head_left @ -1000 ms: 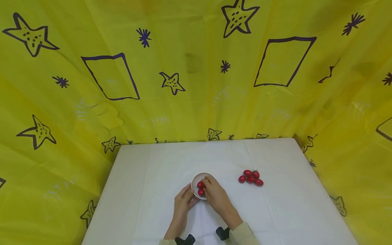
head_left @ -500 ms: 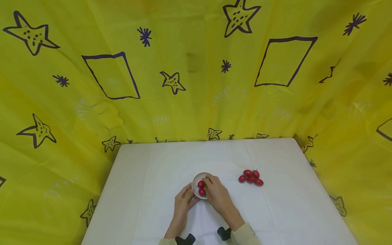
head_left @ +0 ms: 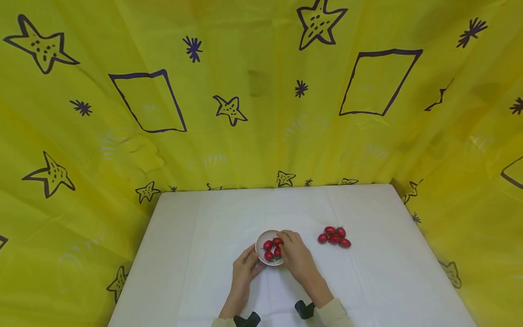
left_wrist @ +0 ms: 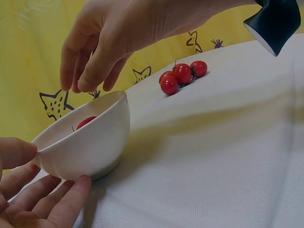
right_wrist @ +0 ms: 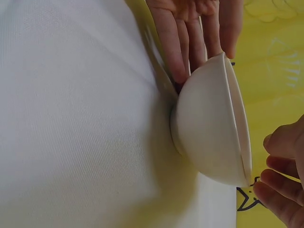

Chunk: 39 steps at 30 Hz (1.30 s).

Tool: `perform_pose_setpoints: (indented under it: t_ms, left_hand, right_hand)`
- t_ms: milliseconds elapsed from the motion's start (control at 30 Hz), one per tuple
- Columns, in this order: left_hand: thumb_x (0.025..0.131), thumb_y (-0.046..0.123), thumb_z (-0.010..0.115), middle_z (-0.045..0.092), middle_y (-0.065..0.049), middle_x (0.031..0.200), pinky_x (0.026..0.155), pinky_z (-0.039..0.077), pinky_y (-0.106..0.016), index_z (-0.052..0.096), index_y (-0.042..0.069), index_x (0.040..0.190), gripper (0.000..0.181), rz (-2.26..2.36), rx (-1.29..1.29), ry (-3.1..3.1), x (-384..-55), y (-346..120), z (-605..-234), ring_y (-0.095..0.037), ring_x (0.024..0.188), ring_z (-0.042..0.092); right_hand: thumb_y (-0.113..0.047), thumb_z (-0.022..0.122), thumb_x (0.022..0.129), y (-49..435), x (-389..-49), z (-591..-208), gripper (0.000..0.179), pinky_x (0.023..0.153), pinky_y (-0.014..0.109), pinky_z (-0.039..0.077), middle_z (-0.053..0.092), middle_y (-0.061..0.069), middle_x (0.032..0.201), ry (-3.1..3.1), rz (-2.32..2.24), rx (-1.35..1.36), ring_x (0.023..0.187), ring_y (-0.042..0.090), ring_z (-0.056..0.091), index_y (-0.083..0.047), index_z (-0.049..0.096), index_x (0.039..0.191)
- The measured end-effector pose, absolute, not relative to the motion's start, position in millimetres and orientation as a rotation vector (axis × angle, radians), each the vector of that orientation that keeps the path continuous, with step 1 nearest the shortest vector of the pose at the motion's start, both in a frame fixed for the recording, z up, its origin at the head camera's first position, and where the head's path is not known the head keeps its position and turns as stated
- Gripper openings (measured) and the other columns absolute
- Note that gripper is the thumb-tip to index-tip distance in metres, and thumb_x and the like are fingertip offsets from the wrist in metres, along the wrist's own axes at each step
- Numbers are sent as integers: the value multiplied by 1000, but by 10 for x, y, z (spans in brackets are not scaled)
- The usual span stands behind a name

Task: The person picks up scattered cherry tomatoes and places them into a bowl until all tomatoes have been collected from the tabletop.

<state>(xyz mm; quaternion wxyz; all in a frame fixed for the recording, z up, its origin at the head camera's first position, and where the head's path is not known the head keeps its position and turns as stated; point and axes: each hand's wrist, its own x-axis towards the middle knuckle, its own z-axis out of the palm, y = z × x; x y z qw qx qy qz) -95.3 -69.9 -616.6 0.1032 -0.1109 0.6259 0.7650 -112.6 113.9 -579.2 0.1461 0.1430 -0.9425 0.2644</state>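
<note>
A small white bowl stands on the table with several red cherry tomatoes in it. At its left side, my left hand holds the bowl, the thumb at the rim and fingers against the outer wall, as the left wrist view shows. My right hand hovers over the bowl's right rim, fingers bent loosely downward and holding nothing. From the right wrist side, the bowl's wall hides the tomatoes, while the left fingers touch its far side.
To the right of the bowl lies a cluster of several cherry tomatoes with green stems. A white cloth covers the table. Yellow patterned curtains stand along its back and sides.
My right hand has drawn back right from inside the bowl and let go of the cherry tomatoes there, so more of them show. The left hand stays at the bowl.
</note>
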Motion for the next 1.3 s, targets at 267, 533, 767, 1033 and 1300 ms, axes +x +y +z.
perform_pose_setpoints:
  t_ms: [267,533,767,1033,1300]
  left_hand:
    - [107,19,57,50,-31,154,102,63,-42,47,-4,152,52,2252,-333,1849,-947,-696,-6169,-44,138,58]
    - [107,20,57,47,-30,157,105,62,-42,45,-4,154,54,2260,-315,1821,-940,-702,-6158,-42,141,55]
    - [107,21,57,48,-30,157,103,63,-39,46,-3,153,53,2237,-309,1844,-954,-711,-6169,-42,141,56]
    - [107,21,57,48,-29,157,103,63,-37,48,-2,152,52,2234,-330,1837,-964,-713,-6166,-41,141,56]
    - [107,18,56,48,-30,156,103,63,-41,46,-4,153,52,2243,-354,1834,-947,-696,-6132,-43,140,56]
  right_hand:
    - [-1,78,90,1279,-1152,-5798,37,102,43,63,69,13,123,-2640,801,359,117,31,65,-2,69,126]
    - [-3,80,89,1462,-1169,-5896,40,103,49,62,70,16,123,-2526,862,204,118,35,66,-1,68,127]
    - [2,79,88,1666,-1140,-5991,39,103,55,58,67,24,123,-2434,939,16,117,41,63,4,66,125]
    - [8,77,85,1921,-1097,-6036,39,99,56,53,66,28,122,-2364,952,-81,116,45,58,10,64,122]
    - [9,76,86,2133,-1054,-6098,41,98,60,54,63,31,121,-2392,945,-182,115,49,57,10,62,125]
